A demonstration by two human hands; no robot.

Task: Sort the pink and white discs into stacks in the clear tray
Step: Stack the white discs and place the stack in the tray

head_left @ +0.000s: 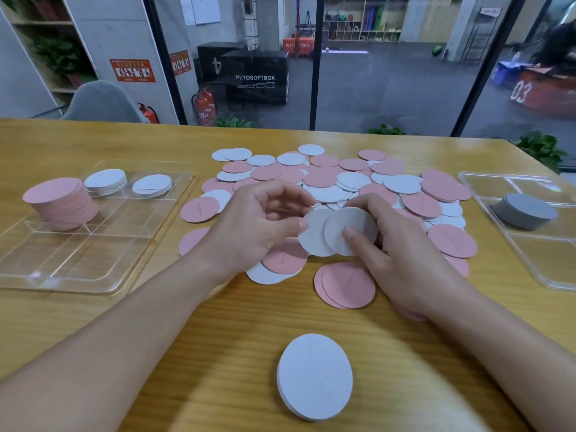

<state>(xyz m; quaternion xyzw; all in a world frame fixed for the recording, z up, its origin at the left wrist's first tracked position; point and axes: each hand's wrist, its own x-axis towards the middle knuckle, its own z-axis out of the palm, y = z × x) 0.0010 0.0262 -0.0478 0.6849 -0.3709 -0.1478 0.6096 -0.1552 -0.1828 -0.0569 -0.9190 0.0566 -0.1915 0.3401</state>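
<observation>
A loose heap of pink and white discs (343, 182) covers the middle of the wooden table. Above its near edge, my left hand (258, 226) pinches one white disc (313, 235) and my right hand (396, 247) pinches a second white disc (350, 224) that overlaps the first. The clear tray (78, 254) lies at the left. It holds a tall pink stack (60, 199) and two low white stacks (106, 180) (152, 184) in its far compartments. A short white stack (314, 377) lies alone near the front edge, and two pink discs (346, 285) lie beside my right wrist.
A second clear tray (530, 254) sits at the right with a grey disc stack (523, 210) in it. A glass wall runs behind the table's far edge. Bare wood shows at the front left.
</observation>
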